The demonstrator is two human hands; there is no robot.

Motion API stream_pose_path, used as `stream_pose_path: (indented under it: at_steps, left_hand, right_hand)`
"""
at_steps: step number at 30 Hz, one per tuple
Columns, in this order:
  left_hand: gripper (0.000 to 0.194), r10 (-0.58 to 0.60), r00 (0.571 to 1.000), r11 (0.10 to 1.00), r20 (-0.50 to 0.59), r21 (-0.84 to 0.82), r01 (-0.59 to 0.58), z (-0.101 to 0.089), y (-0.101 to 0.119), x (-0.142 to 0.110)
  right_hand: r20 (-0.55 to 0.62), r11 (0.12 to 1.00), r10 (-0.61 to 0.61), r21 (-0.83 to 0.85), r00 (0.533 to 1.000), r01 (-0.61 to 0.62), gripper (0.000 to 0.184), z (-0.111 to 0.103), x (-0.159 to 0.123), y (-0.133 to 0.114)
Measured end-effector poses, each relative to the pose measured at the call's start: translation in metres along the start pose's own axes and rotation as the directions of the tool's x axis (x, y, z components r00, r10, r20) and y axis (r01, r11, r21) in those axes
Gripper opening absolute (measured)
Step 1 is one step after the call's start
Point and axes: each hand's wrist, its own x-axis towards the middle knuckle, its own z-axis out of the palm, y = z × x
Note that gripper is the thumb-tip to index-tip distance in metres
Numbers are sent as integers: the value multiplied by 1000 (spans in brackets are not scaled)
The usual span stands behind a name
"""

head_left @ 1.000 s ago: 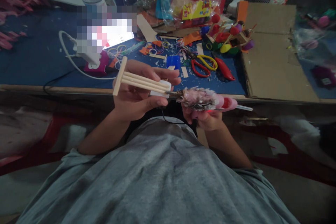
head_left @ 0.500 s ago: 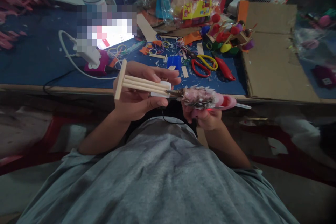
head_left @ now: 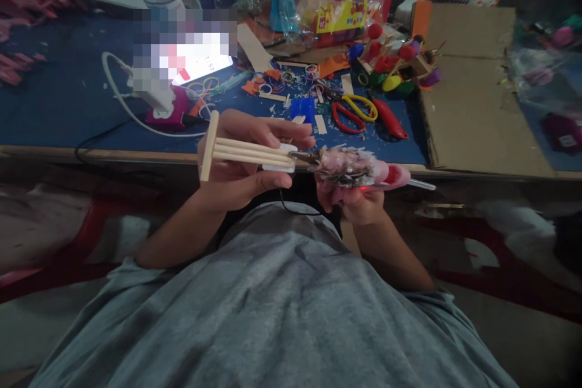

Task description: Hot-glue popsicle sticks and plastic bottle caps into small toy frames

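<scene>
Pinched between thumb and fingertips in the grip of the left hand [head_left: 227, 191], just over the near table edge: a stick frame [head_left: 254, 153] with a white piece [head_left: 273, 168], long axis running left to right, crosspiece [head_left: 210, 147] at the left end. Clenched in the right hand [head_left: 359, 203]: a pink glue gun [head_left: 348, 165], nozzle leftward at the frame's right end, clear stick out the rear. Across the blue table [head_left: 68, 115]: scissors [head_left: 357, 114], wood scraps, rubber bands, lit phone [head_left: 207, 63], flattened cardboard [head_left: 482, 115]. Beyond, in dim light, grey mesh.
</scene>
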Motion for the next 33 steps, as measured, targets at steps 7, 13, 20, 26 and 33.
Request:
stream_pose_path:
  at_steps: [7, 13, 20, 26, 33]
  left_hand:
    - [47, 36, 999, 999, 5, -37, -36, 0, -3, -1]
    - [48, 13, 999, 1000, -47, -20, -14, 3, -2, 0]
    - [48, 36, 999, 998, -3, -48, -36, 1, 0, 0]
    - [48, 13, 1000, 998, 5, -57, -13, 4, 2, -1]
    - [48, 28, 999, 998, -18, -51, -29, 5, 0, 3]
  right_hand:
    - [-2, 999, 34, 16, 999, -34, 49, 2, 2, -3]
    - [1, 999, 4, 44, 1000, -4, 45, 3, 2, -1]
    - [24, 998, 6, 55, 1000, -7, 42, 4, -2, 0]
    - [76, 998, -44, 53, 996, 40, 43, 3, -2, 1]
    - [5, 999, 31, -8, 999, -31, 53, 0, -4, 5]
